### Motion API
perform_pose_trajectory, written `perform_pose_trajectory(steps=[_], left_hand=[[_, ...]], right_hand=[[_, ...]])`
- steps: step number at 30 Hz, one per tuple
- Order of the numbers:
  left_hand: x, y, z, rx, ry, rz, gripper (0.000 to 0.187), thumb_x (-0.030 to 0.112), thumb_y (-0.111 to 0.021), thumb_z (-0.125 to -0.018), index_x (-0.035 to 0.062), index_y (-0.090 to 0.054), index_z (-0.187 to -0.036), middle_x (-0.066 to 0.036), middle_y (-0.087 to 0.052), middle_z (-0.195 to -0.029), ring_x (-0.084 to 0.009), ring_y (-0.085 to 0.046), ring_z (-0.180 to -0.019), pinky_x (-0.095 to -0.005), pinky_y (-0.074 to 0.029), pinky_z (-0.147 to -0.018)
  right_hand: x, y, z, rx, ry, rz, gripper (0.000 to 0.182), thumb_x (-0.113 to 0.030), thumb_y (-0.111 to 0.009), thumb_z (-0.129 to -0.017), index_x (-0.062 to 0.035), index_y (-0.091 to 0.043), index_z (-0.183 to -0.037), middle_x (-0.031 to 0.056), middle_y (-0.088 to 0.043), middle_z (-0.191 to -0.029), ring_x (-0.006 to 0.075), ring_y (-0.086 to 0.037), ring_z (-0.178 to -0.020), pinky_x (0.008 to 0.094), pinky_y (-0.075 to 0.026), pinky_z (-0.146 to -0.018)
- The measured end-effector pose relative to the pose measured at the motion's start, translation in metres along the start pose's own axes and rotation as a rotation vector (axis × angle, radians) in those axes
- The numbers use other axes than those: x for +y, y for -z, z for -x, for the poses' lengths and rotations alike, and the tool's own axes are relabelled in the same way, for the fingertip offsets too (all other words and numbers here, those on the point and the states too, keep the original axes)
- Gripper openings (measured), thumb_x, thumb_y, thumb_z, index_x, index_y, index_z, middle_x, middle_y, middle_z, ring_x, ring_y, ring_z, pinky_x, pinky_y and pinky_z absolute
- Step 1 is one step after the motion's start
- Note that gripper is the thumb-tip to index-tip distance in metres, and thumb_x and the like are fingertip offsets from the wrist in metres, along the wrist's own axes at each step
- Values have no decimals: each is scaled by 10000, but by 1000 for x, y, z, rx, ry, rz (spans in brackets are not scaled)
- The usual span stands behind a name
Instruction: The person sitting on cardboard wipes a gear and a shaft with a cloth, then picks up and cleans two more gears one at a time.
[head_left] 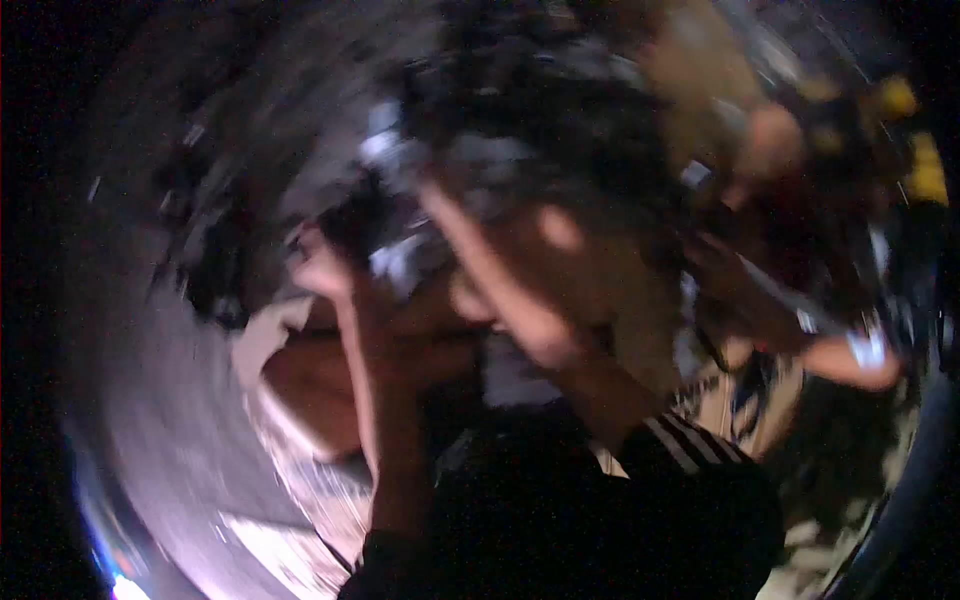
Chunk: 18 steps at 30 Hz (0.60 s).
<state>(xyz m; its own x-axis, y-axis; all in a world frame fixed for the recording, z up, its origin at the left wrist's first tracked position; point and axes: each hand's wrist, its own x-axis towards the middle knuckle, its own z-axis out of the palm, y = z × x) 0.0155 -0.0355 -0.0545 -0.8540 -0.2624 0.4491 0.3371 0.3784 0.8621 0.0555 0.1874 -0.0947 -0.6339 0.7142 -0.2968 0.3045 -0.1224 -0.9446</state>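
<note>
Motion blur smears the whole head view. My left hand point(322, 268) is stretched forward at the left of centre, beside a dark bundle point(355, 215); its fingers are too blurred to read. Further right and higher, my right hand point(430, 185) reaches to a pale, whitish thing point(385, 140) at the edge of a large dark heap point(540, 110). Whether its fingers hold anything is hidden by the blur. Another whitish piece point(400, 258) lies between my two forearms.
At the right, another person's forearm point(845, 362) with a pale band at the wrist is bent near dark material. Yellow items point(928, 168) show at the upper right. Flattened cardboard point(285, 550) lies at the lower left. Grey ground point(150, 400) spans the left side.
</note>
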Motion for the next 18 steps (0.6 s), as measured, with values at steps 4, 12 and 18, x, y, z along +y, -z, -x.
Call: perform_pose_trajectory(steps=[4, 12, 18], left_hand=[[41, -7, 48, 100, 292, 320, 146, 147, -680, -914, 24, -603, -899, -21, -591, -849, -127, -521, -782, -288, -446, -736], [45, -7, 101, 129, 359, 410, 171, 120, -683, -908, 48, -547, -833, 29, -561, -716, -49, -456, -590, -232, -370, -584], [35, -11, 102, 143, 340, 448, 158, 132, -673, -909, 53, -559, -834, 31, -535, -688, -62, -491, -641, -246, -394, -602]], right_hand=[[-13, -20, 21, -175, -54, -313, 515, -450, -566, -911, -58, -571, -1245, 90, -624, -1135, 213, -627, -930, 386, -550, -686], [-90, -18, 77, -287, 538, 353, 444, -142, -631, -893, 30, -553, -1295, 238, -599, -1266, 364, -581, -1164, 392, -435, -1005], [-73, -57, 88, -636, 874, 751, 407, -88, -628, -847, 8, -602, -1241, 227, -644, -1165, 377, -621, -1049, 418, -481, -926]])
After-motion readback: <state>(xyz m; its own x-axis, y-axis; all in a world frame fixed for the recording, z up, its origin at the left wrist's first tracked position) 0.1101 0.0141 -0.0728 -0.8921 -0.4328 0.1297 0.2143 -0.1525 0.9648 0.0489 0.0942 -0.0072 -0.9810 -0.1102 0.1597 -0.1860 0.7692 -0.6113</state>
